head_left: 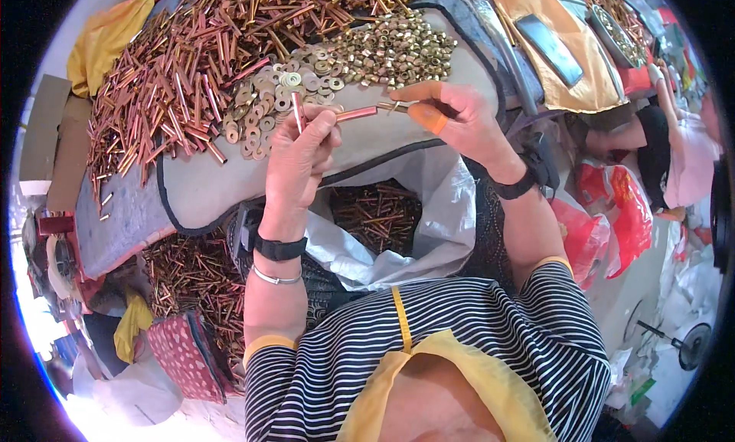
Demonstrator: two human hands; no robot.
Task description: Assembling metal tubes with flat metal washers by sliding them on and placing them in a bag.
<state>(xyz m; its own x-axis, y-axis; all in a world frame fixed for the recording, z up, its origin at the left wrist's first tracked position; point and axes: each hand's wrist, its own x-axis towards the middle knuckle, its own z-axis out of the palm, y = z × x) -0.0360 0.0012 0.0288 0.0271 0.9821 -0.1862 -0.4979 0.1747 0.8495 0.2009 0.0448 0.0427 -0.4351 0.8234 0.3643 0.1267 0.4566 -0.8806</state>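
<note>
In the head view we look down on a desk (pixel 115 227) with a bluish surface, partly covered by a pale mat (pixel 207 185) edged in black. Across it we see a large heap of coppery tubes (pixel 176 82), a patch of flat washers (pixel 256 109) and a cluster of brassy nuts (pixel 406 47). A phone (pixel 549 49) lies on an orange cloth (pixel 593 86) at the right.

Below the desk edge, a white sack (pixel 452 212) holds more tubes, and another tube pile (pixel 191 281) lies to its left. Red-and-white bags (pixel 612 227) sit at the right, near another person (pixel 693 158).

Over the mat, our left hand (pixel 302 155) has its grip clamped on a reddish tube (pixel 358 114); a second tube (pixel 297 109) stands up between its fingers. Our right hand (pixel 463 124) has its grip pinched on a small metal piece (pixel 393 106) at the tube's end.

Fingers hide part of both tubes, and we cannot make out the small piece's exact shape. The rim cuts off the other person and blurs the clutter beyond.
</note>
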